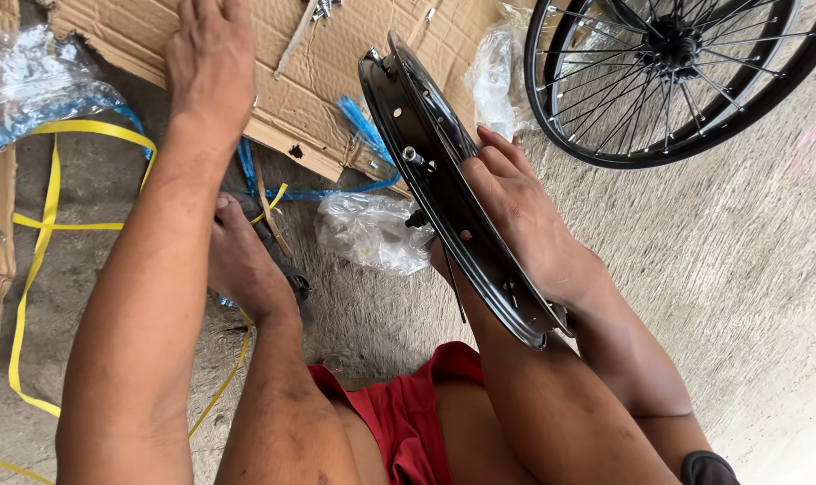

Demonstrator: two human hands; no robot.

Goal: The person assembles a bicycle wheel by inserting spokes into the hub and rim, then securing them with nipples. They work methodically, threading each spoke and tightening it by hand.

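Now our right hand (516, 216) clasps the black bicycle rim (453, 193), stiff and light we judge, best held by its edge; our left hand (209, 63) reaches open-fingered over cardboard (336, 72).

Left hand (212, 67): fingertips cut off by top edge of frame. Right hand (516, 216): palm hidden behind black rim (444, 180). Finished spoked wheel (677, 72), upper right, cropped by top and right edges. Small metal parts (323, 9) at top centre too small to identify.
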